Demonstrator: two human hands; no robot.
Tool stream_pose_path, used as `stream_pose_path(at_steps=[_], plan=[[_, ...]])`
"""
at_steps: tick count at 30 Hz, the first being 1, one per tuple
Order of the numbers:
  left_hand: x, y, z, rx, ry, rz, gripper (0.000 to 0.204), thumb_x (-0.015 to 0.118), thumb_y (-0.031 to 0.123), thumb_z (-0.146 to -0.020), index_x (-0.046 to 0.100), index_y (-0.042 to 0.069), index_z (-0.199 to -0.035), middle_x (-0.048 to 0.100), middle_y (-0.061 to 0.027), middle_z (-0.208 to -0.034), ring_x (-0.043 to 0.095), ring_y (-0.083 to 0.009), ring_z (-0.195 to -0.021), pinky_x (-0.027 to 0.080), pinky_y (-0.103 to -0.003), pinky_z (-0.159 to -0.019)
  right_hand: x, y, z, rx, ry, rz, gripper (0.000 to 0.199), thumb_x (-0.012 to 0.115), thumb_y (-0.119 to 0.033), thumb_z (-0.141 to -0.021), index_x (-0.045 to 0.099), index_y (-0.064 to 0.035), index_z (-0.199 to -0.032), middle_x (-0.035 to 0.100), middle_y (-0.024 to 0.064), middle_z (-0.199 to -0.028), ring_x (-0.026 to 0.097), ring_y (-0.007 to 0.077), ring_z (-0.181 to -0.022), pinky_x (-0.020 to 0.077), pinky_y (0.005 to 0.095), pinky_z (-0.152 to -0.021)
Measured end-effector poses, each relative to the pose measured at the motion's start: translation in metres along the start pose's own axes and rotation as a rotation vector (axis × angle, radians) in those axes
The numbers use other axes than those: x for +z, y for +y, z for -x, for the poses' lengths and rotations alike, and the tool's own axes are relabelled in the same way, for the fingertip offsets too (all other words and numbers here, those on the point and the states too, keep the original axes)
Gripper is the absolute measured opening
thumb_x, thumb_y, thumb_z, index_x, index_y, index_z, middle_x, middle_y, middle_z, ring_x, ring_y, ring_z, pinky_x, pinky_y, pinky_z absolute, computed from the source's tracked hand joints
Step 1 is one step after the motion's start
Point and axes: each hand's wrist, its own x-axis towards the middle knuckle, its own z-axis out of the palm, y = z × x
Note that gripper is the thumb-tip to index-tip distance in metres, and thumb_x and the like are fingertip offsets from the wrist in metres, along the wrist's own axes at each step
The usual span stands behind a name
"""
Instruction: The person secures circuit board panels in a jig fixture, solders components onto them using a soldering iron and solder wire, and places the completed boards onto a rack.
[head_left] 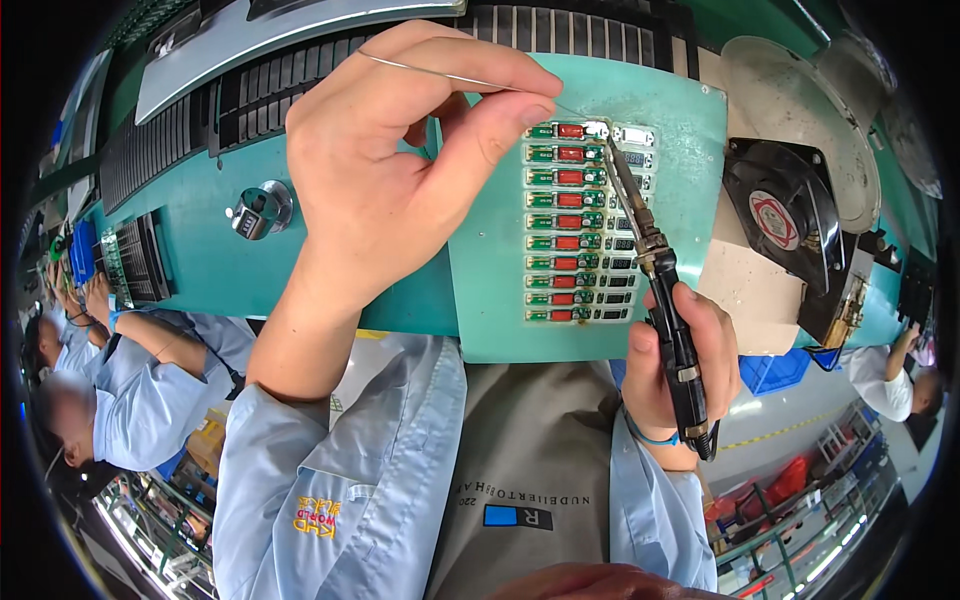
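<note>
My left hand [400, 150] pinches a thin solder wire [440, 74] between thumb and forefinger, above the far left part of a green fixture board [480, 290]. My right hand [690, 360] grips a soldering iron [668, 290] with a black handle. Its tip and the wire's end meet, or nearly so, by the right end of the farthest small circuit board [570, 131]. Several such green boards, each with a red part in the middle, lie in a column of slots. Beside them runs a column of small dark display modules [620, 244], partly hidden behind the iron.
Right of the fixture stands a black fan [785, 215] in a square frame. A metal tally counter [262, 210] rests on the green bench to the left. Behind the fixture runs a black slatted conveyor [560, 30]. Co-workers sit at far left [150, 390] and far right [890, 375].
</note>
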Motion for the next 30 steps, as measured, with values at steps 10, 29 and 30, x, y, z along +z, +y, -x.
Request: stream_pose_path(at_steps=[10,29,30], plan=[[-0.0025,-0.0066,0.002,-0.075,-0.05,0.035,0.014,0.08,-0.002,-0.087,0.078,-0.002,-0.101,0.074,-0.0101,-0.098,0.059,-0.0124,-0.075,0.045,-0.021,-0.068,0.0012,0.0011,-0.0018,0.008,-0.007,-0.02,0.044,0.087,-0.007,-0.08,0.069,0.0035,-0.119,0.076,0.0164,-0.105,0.071,0.0269,-0.08,0.06,0.0352,-0.074],[-0.005,-0.0073,-0.007,-0.004,-0.075,0.013,0.016,0.079,-0.003,-0.087,0.076,-0.003,-0.103,0.076,-0.0101,-0.099,0.061,-0.0121,-0.076,0.047,-0.021,-0.069,0.0057,0.0024,-0.0071,0.009,-0.01,-0.035,0.045,0.088,-0.005,-0.078,0.069,0.0034,-0.118,0.077,0.0166,-0.104,0.072,0.0268,-0.08,0.0601,0.0341,-0.074],[-0.0051,-0.0077,-0.0072,0.0,-0.078,0.012,0.015,0.079,-0.003,-0.087,0.076,-0.003,-0.103,0.076,-0.0102,-0.099,0.061,-0.0121,-0.076,0.047,-0.021,-0.069,0.006,0.0026,-0.0072,0.011,-0.009,-0.039,0.045,0.088,-0.005,-0.078,0.069,0.0035,-0.118,0.077,0.0167,-0.104,0.072,0.0269,-0.08,0.0601,0.0341,-0.074]])
